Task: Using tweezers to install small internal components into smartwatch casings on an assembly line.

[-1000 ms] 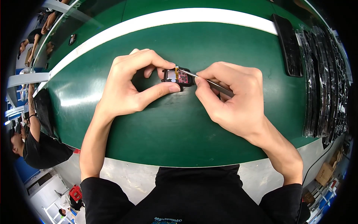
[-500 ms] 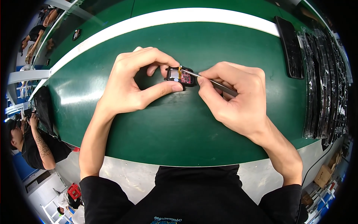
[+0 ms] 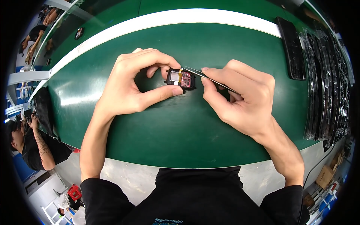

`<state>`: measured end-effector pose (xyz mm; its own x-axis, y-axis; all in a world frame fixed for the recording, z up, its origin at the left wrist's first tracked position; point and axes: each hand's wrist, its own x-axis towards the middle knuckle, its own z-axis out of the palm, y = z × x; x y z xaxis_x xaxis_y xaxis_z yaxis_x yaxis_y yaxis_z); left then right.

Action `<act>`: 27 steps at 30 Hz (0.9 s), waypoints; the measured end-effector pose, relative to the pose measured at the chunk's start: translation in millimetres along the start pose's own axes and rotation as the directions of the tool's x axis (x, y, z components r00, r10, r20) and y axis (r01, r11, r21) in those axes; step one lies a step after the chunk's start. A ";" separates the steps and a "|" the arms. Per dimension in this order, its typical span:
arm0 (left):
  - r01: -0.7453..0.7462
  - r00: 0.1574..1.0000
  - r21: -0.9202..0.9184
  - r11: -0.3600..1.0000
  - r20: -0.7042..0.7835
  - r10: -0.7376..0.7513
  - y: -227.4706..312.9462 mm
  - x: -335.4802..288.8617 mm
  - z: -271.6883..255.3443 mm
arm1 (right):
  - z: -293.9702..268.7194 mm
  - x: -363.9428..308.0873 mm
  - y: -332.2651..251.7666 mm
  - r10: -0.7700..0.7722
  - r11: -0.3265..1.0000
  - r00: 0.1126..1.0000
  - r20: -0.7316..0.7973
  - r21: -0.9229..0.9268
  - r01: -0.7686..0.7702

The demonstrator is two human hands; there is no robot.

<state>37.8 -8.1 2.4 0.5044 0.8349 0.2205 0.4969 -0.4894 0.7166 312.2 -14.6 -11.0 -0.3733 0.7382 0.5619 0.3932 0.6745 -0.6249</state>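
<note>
Between the thumb and fingers of my left hand [image 3: 137, 84] is a small black watch case [image 3: 186, 80], its inside facing up. It shows a red circuit board, a silvery block, a yellow-brown flex strip and a white round dot. My right hand [image 3: 242, 97] pinches a pair of slim metal tweezers [image 3: 213, 81]. Their tips lie near the upper edge of the case, by the top end of the flex strip; whether they touch it I cannot tell. The case is just above or on the green table mat [image 3: 165, 135].
Stacked black trays in clear plastic [image 3: 324, 86] stand at the right, beside a flat black tray [image 3: 291, 48]. A white bar [image 3: 157, 19] crosses the far side. Beyond it lies another small device [image 3: 78, 33]. A black mesh bag [image 3: 44, 108] and a seated person [image 3: 35, 144] are at the left.
My right hand has moved slightly to the right, and the tweezers' tips have lifted off the circuit board towards the upper edge of the case. My left hand holds nearly still.
</note>
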 end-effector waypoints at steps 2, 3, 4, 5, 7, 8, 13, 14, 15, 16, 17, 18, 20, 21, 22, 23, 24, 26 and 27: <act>0.004 1.000 0.006 1.000 0.000 -0.004 1.9 0.1 -0.7 | 0.3 0.0 -0.6 -0.020 1.000 1.000 0.002 -0.012 0.020; 0.003 1.000 0.004 1.000 0.006 -0.003 1.7 0.3 -0.2 | 0.9 -0.5 -0.6 -0.032 0.999 0.999 0.003 -0.030 0.032; 0.005 1.000 0.002 1.000 0.005 -0.005 1.4 0.2 0.0 | 1.7 -0.6 -0.3 -0.031 0.999 1.000 0.006 -0.030 0.031; 0.014 1.000 -0.001 1.000 0.006 -0.014 1.2 0.1 0.2 | 2.6 -0.7 -0.1 -0.041 0.999 0.999 0.005 -0.034 0.042; 0.027 1.000 -0.003 1.000 0.006 -0.027 1.7 -0.5 -0.4 | 4.0 -0.4 0.1 -0.053 0.998 0.999 0.007 -0.035 0.054; 0.020 1.000 0.001 1.000 0.007 -0.020 1.3 0.0 -0.9 | 4.8 0.1 0.7 -0.065 0.997 0.998 0.004 -0.036 0.065; 0.036 0.999 -0.007 0.999 0.010 -0.036 2.4 0.6 -0.9 | 5.6 0.5 0.3 -0.069 0.997 0.998 -0.004 -0.040 0.069; 0.027 0.999 -0.004 1.000 0.017 -0.027 1.7 0.5 -1.7 | 4.5 1.3 -0.4 -0.055 0.998 0.998 0.012 -0.033 0.055; 0.017 1.000 -0.001 1.000 0.025 -0.016 0.7 0.7 -2.5 | 3.3 1.6 -1.0 -0.041 0.999 0.999 0.028 -0.028 0.042; 0.014 1.000 0.000 1.000 0.025 -0.014 -1.1 0.3 -4.1 | 2.5 1.1 -1.2 -0.042 0.999 0.999 0.026 -0.030 0.043; -0.002 0.999 -0.024 1.000 0.042 0.003 -3.6 -0.6 -6.2 | 2.0 0.2 -1.2 0.035 0.997 0.998 0.046 0.068 -0.038; -0.015 0.998 -0.048 0.999 0.060 0.018 -5.1 -1.1 -7.4 | 1.4 -0.4 -1.2 0.110 0.979 0.991 0.076 0.166 -0.121; -0.008 0.998 -0.078 0.997 0.066 0.013 -5.9 -0.7 -8.6 | -2.1 1.6 -2.1 0.143 0.970 0.984 0.103 0.185 -0.160; 0.001 0.997 -0.106 0.994 0.072 0.007 -6.1 -0.6 -9.5 | -3.2 2.8 -2.3 0.174 0.958 0.976 0.131 0.205 -0.198; 0.001 0.997 -0.103 0.995 0.070 0.006 -6.6 -0.5 -9.7 | -3.3 3.0 -2.7 0.171 0.959 0.977 0.131 0.207 -0.195; 0.007 0.997 -0.130 0.991 0.071 0.002 -7.2 -0.3 -9.3 | -3.3 2.7 -3.5 0.171 0.961 0.977 0.131 0.197 -0.195; 0.012 0.997 -0.158 0.987 0.073 -0.001 -7.5 -0.4 -9.2 | -3.3 2.4 -4.1 0.172 0.963 0.976 0.131 0.186 -0.195; 0.017 0.997 -0.168 0.986 0.074 -0.005 -7.8 -1.4 -10.1 | -3.5 1.9 -3.3 0.165 0.963 0.978 0.128 0.195 -0.187; 0.022 0.997 -0.181 0.983 0.076 -0.009 -8.0 -1.7 -10.3 | -3.5 1.8 -3.0 0.159 0.962 0.979 0.126 0.202 -0.182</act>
<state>25.7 -3.0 3.1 0.5519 0.8177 0.1636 0.3720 -0.4170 0.8293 313.2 -15.2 -6.2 -0.4089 0.8284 0.3828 0.2762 0.5122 -0.8133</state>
